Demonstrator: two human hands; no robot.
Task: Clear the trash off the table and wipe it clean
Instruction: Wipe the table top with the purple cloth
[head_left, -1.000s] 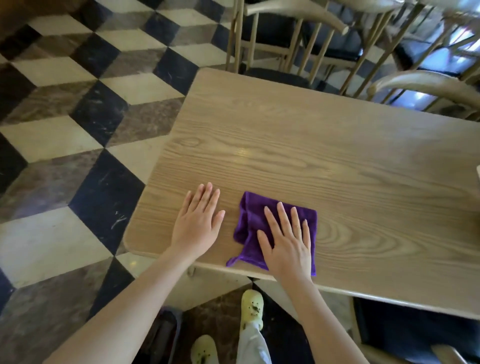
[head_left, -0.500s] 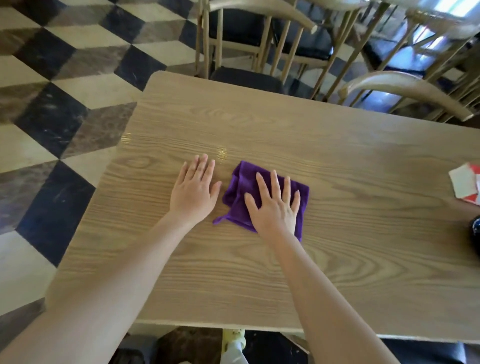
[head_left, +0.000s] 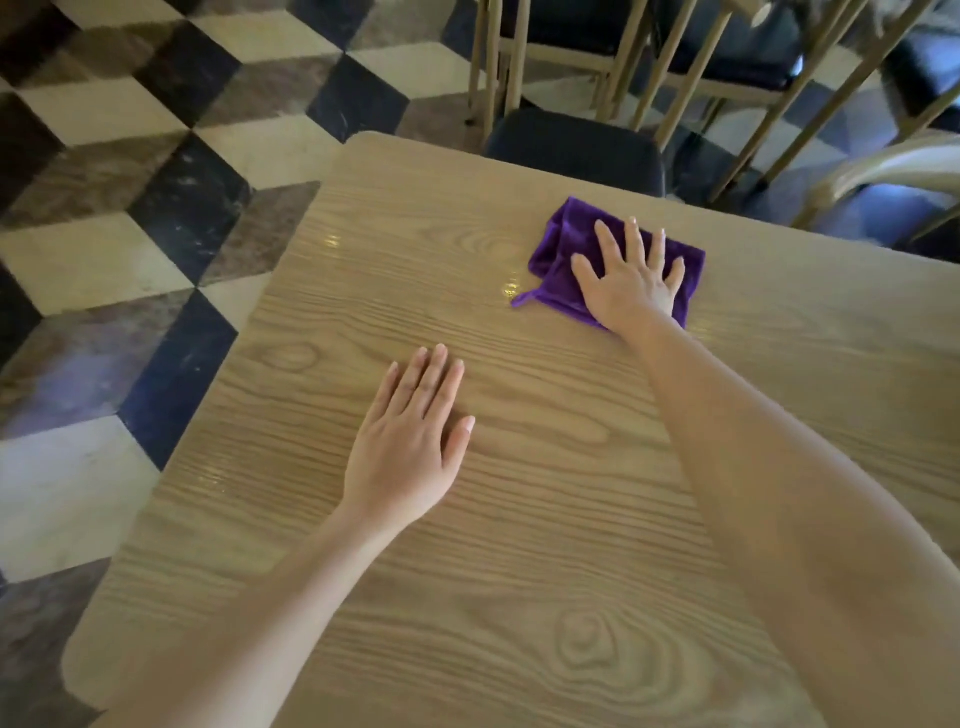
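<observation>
Wiping under way, far side of the tabletop (head_left: 519, 519). Right hand (head_left: 631, 278) spread flat, fingers splayed, pressing down on a purple cloth (head_left: 558, 249) — not gripping, just pinning it under palm and fingers. Cloth folded into a rough square, lying near the far edge of the tabletop, just this side of a dark chair seat (head_left: 576, 148) tucked in beyond. Small loop or corner of fabric poking out at the near left of the cloth, free of the hand. Left hand (head_left: 410, 447) also open and empty, flat on bare wood well apart from the cloth, nearer the body, probably bracing for the long reach. Faint wet sheen on the wood beside the cloth. No trash in view on the visible part of the tabletop; right end out of frame, so impossible to say whether any remains there. Cloth likely soft, light and limp — prone to bunching or sliding out from under the palm if pressure slackens, and to folding over on a quick change of direction. Best held as now, broad palm over the middle with fingers fanned toward the leading edge; for lifting, a pinch at a folded edge or the loose corner. Checkered floor (head_left: 130, 260) to the left.
</observation>
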